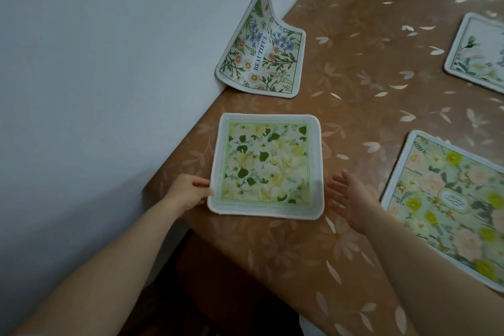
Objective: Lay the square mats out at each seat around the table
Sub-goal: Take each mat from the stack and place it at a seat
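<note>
Left hand [191, 192] pinches the green-leaf mat's [266, 165] edge; right hand [350, 199] hovers beside it, fingers spread.

Domestic dining area. We identify a home setting from the long worktop [354, 68] covered in a glossy brown wipe-clean cloth printed with pale petals and leaves, pushed flush against a plain white painted wall [95, 63]. On it we see square fabric mats with rounded corners and floral prints: a yellow-and-green leaf-patterned mat [266, 163] lying flat, a daisy-and-bluebell mat lettered "BEAUTIFUL" [261, 57] curling up against the wall, a rose-and-yellow-bloom mat [450, 204] at the right, and a pale lily-print mat [477, 54] farther off. Below the worktop edge we note dark brown wooden furniture [218, 281], its kind unclear.
</note>
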Demonstrator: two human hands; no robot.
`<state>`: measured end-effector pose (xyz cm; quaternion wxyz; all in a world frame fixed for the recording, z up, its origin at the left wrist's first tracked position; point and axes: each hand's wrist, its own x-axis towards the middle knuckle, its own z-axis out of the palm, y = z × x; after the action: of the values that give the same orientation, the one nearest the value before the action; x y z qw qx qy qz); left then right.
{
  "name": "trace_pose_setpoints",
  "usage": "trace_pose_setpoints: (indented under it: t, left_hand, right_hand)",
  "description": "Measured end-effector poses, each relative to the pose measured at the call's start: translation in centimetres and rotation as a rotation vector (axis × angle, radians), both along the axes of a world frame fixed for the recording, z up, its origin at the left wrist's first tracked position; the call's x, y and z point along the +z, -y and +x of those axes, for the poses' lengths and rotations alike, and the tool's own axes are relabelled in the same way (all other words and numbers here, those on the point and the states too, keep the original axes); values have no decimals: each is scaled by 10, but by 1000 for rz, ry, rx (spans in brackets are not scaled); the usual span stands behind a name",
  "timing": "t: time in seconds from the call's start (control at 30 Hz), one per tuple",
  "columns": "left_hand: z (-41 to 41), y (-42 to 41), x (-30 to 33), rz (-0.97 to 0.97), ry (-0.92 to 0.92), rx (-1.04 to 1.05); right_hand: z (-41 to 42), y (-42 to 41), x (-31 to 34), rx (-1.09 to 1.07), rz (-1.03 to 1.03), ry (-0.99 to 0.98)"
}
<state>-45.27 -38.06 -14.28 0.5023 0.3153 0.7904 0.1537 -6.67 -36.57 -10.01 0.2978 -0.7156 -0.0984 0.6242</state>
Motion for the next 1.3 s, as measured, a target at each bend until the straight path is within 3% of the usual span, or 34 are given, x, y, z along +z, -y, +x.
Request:
trace_pose_setpoints:
  t: [0.07,0.17,0.37,0.57,0.8,0.93,1.07,1.3]
  left_hand:
    - [-3,-5,0,53,-39,71]
    - [1,-16,3,41,100,222]
    - [12,-30,5,8,201,273]
    - [24,-39,10,19,185,176]
    - [31,-74,22,31,114,-88]
    - [35,-82,20,-28,52,-216]
    - [35,-85,19,-32,54,-183]
    - [34,-79,22,-95,95,-173]
  right_hand:
    - [-5,2,-1,57,-20,27]
    - [-9,1,-3,57,-5,41]
    - [-11,-1,-8,76,4,63]
    - [-13,6,-11,206,-51,109]
    - [-9,51,-29,345,-214,146]
    - [-3,65,-29,236,-228,120]
    - [3,59,-23,78,-190,36]
    - [3,59,-18,81,-194,-6]
